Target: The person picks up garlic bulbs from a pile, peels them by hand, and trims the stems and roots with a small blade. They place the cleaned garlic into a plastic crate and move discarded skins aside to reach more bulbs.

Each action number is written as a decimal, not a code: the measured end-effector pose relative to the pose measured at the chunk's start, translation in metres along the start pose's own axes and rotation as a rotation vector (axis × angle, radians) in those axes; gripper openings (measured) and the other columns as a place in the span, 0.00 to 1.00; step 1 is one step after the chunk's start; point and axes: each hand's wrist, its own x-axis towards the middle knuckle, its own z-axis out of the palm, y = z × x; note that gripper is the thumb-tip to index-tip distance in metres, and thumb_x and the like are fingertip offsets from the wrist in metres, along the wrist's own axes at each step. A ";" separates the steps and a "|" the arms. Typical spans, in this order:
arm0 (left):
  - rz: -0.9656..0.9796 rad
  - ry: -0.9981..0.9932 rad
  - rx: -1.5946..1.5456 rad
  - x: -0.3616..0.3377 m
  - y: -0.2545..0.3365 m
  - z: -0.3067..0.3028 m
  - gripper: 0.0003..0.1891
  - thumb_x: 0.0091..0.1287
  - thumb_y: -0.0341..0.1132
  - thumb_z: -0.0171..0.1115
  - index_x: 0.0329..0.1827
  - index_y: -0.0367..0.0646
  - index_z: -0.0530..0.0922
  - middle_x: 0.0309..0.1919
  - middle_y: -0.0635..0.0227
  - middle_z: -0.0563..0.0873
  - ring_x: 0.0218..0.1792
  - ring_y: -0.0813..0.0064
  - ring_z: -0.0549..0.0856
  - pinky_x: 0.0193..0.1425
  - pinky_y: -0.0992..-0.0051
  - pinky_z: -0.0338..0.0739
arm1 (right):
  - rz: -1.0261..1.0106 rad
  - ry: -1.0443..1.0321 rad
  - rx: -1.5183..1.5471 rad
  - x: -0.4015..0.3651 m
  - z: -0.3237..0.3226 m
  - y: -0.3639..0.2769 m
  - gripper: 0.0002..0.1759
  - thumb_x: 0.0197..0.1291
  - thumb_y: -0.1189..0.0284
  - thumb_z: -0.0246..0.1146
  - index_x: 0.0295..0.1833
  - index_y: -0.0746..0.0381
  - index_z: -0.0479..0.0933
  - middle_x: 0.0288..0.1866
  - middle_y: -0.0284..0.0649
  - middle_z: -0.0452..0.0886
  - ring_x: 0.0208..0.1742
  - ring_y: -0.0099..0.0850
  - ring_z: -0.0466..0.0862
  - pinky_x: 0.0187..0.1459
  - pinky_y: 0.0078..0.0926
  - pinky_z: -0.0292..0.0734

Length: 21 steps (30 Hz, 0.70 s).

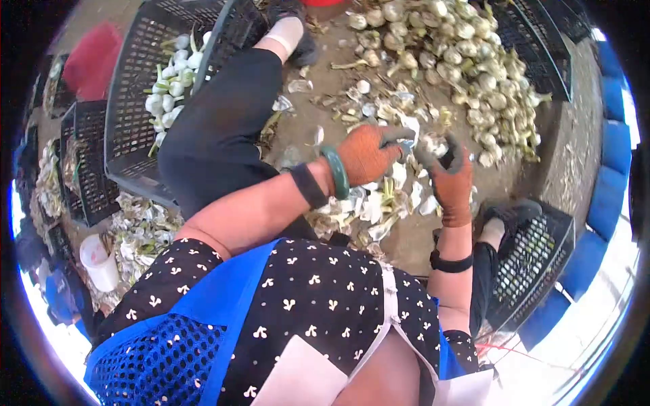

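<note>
My right hand (pixel 451 179), in an orange glove with dark fingertips, grips a garlic bulb (pixel 433 143) between thumb and fingers. Close beside it on the left is my left hand (pixel 369 155), gloved the same way, its fingers curled together near the bulb. Whatever it pinches is too small to make out. A strip of white peel (pixel 409 125) shows by its fingertips. Under both hands lie loose garlic skins and cut stalks (pixel 376 206). Beyond them rises a large heap of unpeeled garlic bulbs (pixel 487 84).
A black crate (pixel 132 122) at left holds clean white garlic bulbs (pixel 177 74). Another crate (pixel 542 271) stands at right by my foot, and one more (pixel 84 162) at far left. A white bucket (pixel 99 264) sits among skins. My bent leg (pixel 217 128) lies beside the left crate.
</note>
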 end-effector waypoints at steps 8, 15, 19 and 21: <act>0.174 -0.001 0.200 -0.017 -0.003 0.015 0.16 0.59 0.40 0.55 0.45 0.39 0.77 0.35 0.45 0.81 0.40 0.46 0.79 0.47 0.59 0.73 | -0.436 -0.016 -0.614 -0.056 -0.010 -0.057 0.27 0.40 0.66 0.71 0.50 0.59 0.75 0.41 0.43 0.78 0.44 0.43 0.77 0.48 0.38 0.72; -0.005 0.141 0.055 -0.017 -0.015 0.032 0.13 0.54 0.38 0.56 0.37 0.39 0.80 0.34 0.45 0.81 0.39 0.47 0.80 0.47 0.59 0.74 | -0.350 0.107 -0.789 -0.073 0.015 -0.054 0.23 0.41 0.65 0.70 0.46 0.56 0.77 0.38 0.48 0.76 0.42 0.45 0.73 0.45 0.37 0.72; 0.227 0.065 0.244 -0.015 -0.022 0.023 0.13 0.58 0.34 0.56 0.44 0.42 0.79 0.36 0.56 0.84 0.36 0.64 0.83 0.43 0.70 0.75 | -0.332 0.008 -0.509 -0.067 -0.002 -0.058 0.29 0.38 0.69 0.70 0.51 0.58 0.73 0.40 0.50 0.76 0.43 0.42 0.76 0.45 0.33 0.73; 0.189 -0.020 0.144 -0.017 -0.010 0.012 0.13 0.58 0.35 0.57 0.44 0.41 0.79 0.36 0.57 0.84 0.35 0.66 0.82 0.43 0.71 0.75 | -0.097 -0.027 -0.201 -0.070 -0.008 -0.053 0.30 0.38 0.68 0.71 0.51 0.61 0.72 0.41 0.48 0.76 0.44 0.39 0.76 0.47 0.32 0.73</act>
